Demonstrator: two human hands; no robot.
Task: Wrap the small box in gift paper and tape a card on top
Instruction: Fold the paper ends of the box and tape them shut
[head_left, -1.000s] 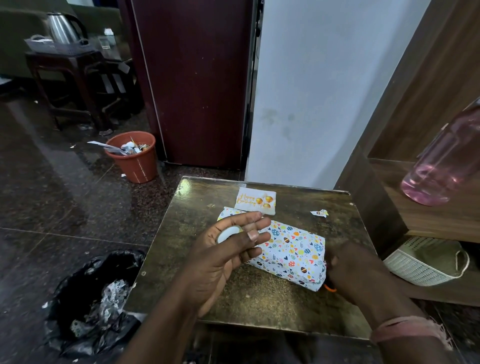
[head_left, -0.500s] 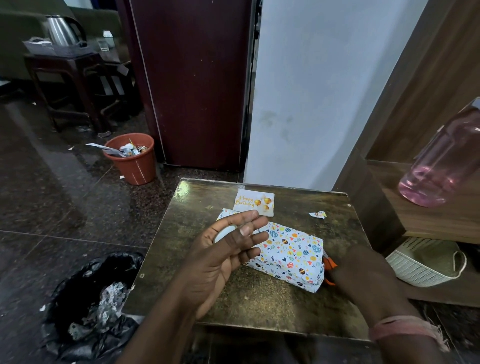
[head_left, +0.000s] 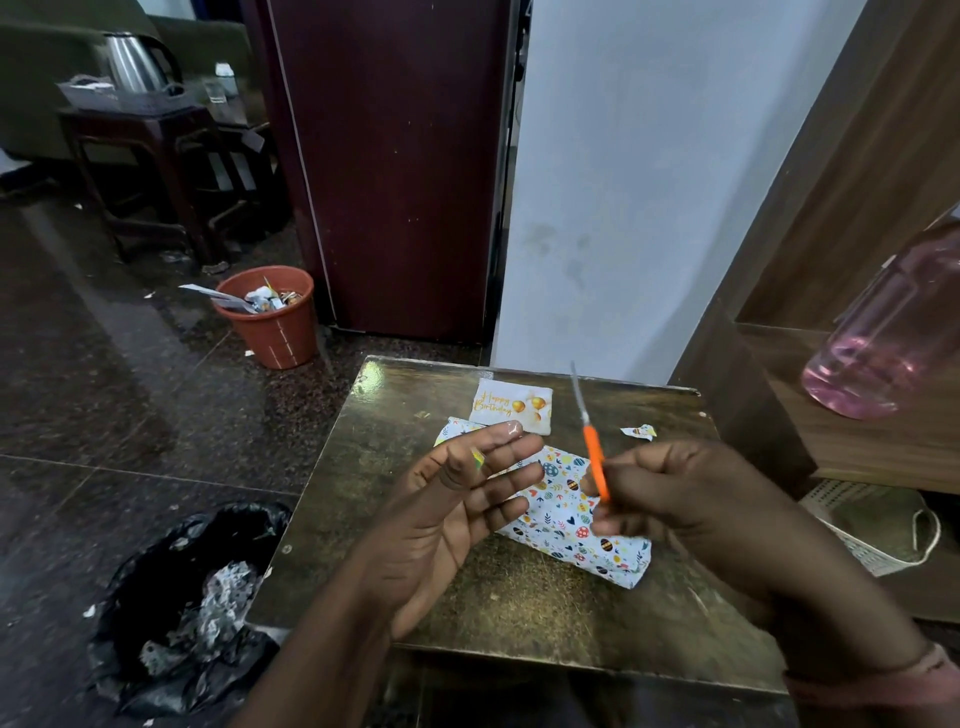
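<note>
Now the left hand (head_left: 457, 514) shows straight, spread fingers holding nothing, while right hand (head_left: 670, 499) fingers grip orange scissors (head_left: 595, 457).

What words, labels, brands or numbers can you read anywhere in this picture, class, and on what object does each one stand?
"Happy Birthday": gold script on the white card lying on the table beyond the wrapped box.
The gift paper on the box shows only patterns, no words.
The kettle, the orange bin and the pink bottle carry no text that can be read at this size.
</note>
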